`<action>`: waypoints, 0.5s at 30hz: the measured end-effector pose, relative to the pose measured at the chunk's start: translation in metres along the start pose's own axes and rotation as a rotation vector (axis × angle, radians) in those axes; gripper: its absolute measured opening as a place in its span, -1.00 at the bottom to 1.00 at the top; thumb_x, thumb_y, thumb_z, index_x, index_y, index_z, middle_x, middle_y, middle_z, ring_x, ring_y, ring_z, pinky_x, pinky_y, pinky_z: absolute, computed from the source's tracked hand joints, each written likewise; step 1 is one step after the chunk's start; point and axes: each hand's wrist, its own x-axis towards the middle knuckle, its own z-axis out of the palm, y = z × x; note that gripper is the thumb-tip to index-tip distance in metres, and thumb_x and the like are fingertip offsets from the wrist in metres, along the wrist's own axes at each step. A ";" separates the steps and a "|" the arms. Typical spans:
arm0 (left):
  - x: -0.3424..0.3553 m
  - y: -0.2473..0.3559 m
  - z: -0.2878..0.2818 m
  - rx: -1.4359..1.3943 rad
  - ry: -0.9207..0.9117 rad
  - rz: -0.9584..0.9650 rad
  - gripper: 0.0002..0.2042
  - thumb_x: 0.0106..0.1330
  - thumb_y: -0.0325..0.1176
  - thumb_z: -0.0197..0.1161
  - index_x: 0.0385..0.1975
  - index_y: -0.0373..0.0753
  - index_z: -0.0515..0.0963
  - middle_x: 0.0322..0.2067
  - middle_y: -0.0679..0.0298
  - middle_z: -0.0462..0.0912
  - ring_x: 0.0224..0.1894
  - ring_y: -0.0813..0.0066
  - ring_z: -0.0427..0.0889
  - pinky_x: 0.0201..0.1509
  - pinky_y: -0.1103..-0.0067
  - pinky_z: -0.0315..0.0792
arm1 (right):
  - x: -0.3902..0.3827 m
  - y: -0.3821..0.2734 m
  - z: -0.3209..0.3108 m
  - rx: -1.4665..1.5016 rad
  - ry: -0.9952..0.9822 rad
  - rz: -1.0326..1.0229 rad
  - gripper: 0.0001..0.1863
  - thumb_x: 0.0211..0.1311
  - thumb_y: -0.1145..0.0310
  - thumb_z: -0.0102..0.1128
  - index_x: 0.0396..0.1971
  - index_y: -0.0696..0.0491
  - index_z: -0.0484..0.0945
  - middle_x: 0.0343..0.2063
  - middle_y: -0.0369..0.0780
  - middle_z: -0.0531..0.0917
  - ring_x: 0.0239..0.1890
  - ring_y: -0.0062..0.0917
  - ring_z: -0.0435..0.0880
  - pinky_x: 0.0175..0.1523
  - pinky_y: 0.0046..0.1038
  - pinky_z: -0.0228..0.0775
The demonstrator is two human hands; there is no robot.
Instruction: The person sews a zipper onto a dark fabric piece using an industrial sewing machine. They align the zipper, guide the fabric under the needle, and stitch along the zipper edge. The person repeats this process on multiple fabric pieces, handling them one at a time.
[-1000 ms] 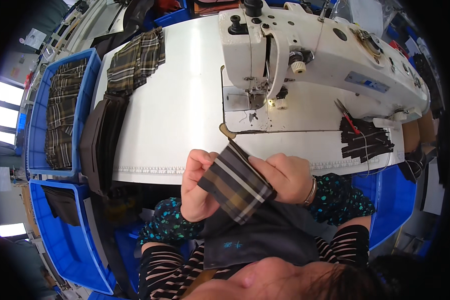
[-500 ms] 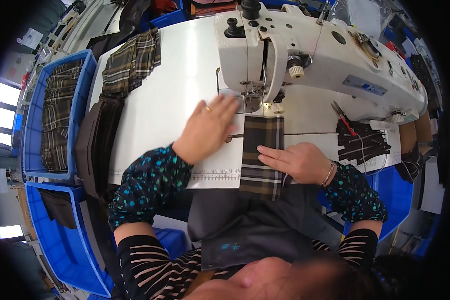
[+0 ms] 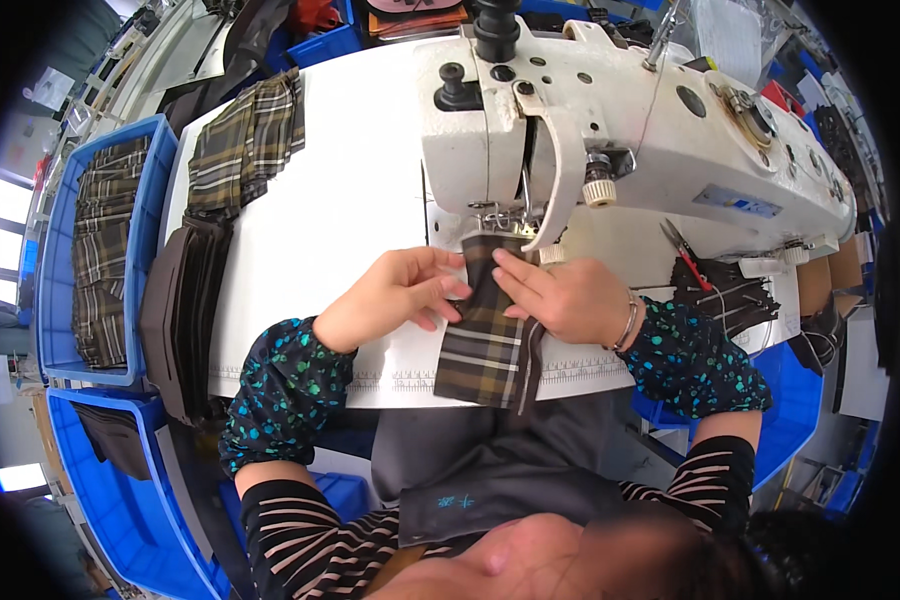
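And the right hand lies, fingers extended, on oblong plaid cloth; left hand curves, loosely parted, at its edge, before the chunky white sewing machine.

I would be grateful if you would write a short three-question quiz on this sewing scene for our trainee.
1. True or false: the right hand rests on the plaid fabric piece.
2. What lies partly over the dark strips? A) a glove B) red-handled snips C) a spool
3. Fill in: the bin at the left holding plaid pieces is ____ in colour.
Key: 1. True; 2. B; 3. blue.
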 end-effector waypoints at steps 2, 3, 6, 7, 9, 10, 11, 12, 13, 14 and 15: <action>0.001 0.000 -0.012 -0.028 -0.131 -0.115 -0.72 0.62 -0.33 0.14 0.15 -0.39 0.52 -0.18 0.14 0.81 -0.35 0.56 0.77 -0.36 0.65 0.61 | 0.004 0.001 0.001 0.038 -0.002 -0.022 -0.48 0.31 0.03 0.41 0.08 0.13 0.71 0.16 -0.14 0.75 -0.59 -0.50 0.67 -0.51 -0.46 0.48; 0.001 -0.001 -0.017 -0.042 -0.197 -0.173 -0.73 0.62 -0.34 0.13 0.13 -0.39 0.53 -0.22 0.15 0.81 -0.39 0.56 0.76 -0.40 0.67 0.59 | 0.004 0.002 0.001 0.049 -0.005 -0.021 -0.48 0.31 0.04 0.42 0.08 0.13 0.71 0.16 -0.14 0.75 -0.59 -0.50 0.67 -0.51 -0.46 0.48; -0.001 0.008 -0.017 0.145 -0.239 -0.168 -0.82 0.56 -0.40 0.14 -0.06 -0.36 0.61 -0.33 0.22 0.78 -0.52 0.63 0.65 -0.49 0.67 0.49 | 0.002 0.003 -0.001 0.073 -0.022 -0.007 -0.48 0.31 0.04 0.42 0.09 0.13 0.71 0.17 -0.14 0.74 -0.59 -0.49 0.68 -0.50 -0.46 0.49; -0.002 0.012 -0.017 0.197 -0.243 -0.183 -0.84 0.54 -0.42 0.16 -0.09 -0.35 0.63 -0.33 0.23 0.77 -0.53 0.64 0.63 -0.49 0.66 0.47 | 0.002 0.003 -0.002 0.074 -0.031 -0.006 -0.48 0.30 0.05 0.42 0.10 0.13 0.71 0.17 -0.14 0.74 -0.59 -0.49 0.68 -0.50 -0.46 0.50; -0.003 0.000 -0.004 0.507 0.021 0.207 -0.84 0.41 -0.50 0.24 -0.08 -0.30 0.67 -0.28 0.22 0.74 -0.45 0.49 0.66 -0.38 0.56 0.53 | 0.002 0.003 -0.004 0.080 -0.041 -0.003 -0.47 0.29 0.05 0.42 0.10 0.13 0.71 0.17 -0.14 0.74 -0.58 -0.49 0.69 -0.49 -0.46 0.51; -0.003 -0.006 0.004 0.657 0.158 0.403 -0.80 0.34 -0.54 0.28 -0.08 -0.27 0.69 -0.26 0.21 0.73 -0.41 0.42 0.68 -0.33 0.51 0.56 | 0.003 0.003 -0.005 0.087 -0.040 -0.003 -0.47 0.28 0.06 0.43 0.10 0.13 0.71 0.17 -0.14 0.74 -0.57 -0.49 0.70 -0.49 -0.46 0.52; 0.000 -0.011 0.009 0.741 0.244 0.533 -0.76 0.29 -0.54 0.33 -0.05 -0.23 0.70 -0.21 0.22 0.71 -0.35 0.38 0.68 -0.28 0.48 0.57 | 0.004 0.003 -0.005 0.094 -0.040 -0.004 -0.47 0.28 0.06 0.43 0.10 0.13 0.71 0.17 -0.15 0.74 -0.56 -0.49 0.71 -0.48 -0.46 0.53; 0.003 -0.014 0.014 0.824 0.330 0.663 -0.71 0.25 -0.55 0.38 -0.02 -0.20 0.70 -0.16 0.23 0.70 -0.29 0.34 0.68 -0.24 0.45 0.58 | 0.005 0.002 -0.005 0.097 -0.034 -0.006 -0.47 0.26 0.07 0.43 0.10 0.13 0.71 0.16 -0.15 0.75 -0.55 -0.49 0.72 -0.48 -0.46 0.53; 0.006 -0.016 0.020 0.905 0.415 0.797 -0.65 0.20 -0.55 0.42 0.01 -0.16 0.71 -0.10 0.24 0.69 -0.24 0.30 0.68 -0.20 0.42 0.60 | 0.005 0.003 -0.005 0.098 -0.029 -0.005 -0.47 0.25 0.08 0.43 0.10 0.13 0.71 0.15 -0.16 0.75 -0.53 -0.49 0.72 -0.47 -0.45 0.54; 0.002 -0.014 0.026 1.047 0.463 0.770 -0.63 0.17 -0.48 0.48 0.02 -0.18 0.72 0.02 0.29 0.67 -0.08 0.28 0.65 -0.10 0.39 0.59 | 0.005 0.003 -0.005 0.100 -0.025 -0.004 -0.47 0.23 0.09 0.44 0.10 0.14 0.71 0.14 -0.16 0.75 -0.52 -0.49 0.73 -0.46 -0.45 0.55; 0.004 -0.014 0.028 1.081 0.494 0.805 -0.63 0.17 -0.47 0.48 0.03 -0.18 0.72 0.03 0.30 0.68 -0.07 0.29 0.65 -0.10 0.39 0.58 | 0.004 0.003 -0.005 0.095 -0.029 -0.009 -0.46 0.22 0.10 0.44 0.10 0.14 0.70 0.13 -0.17 0.75 -0.52 -0.49 0.73 -0.46 -0.45 0.55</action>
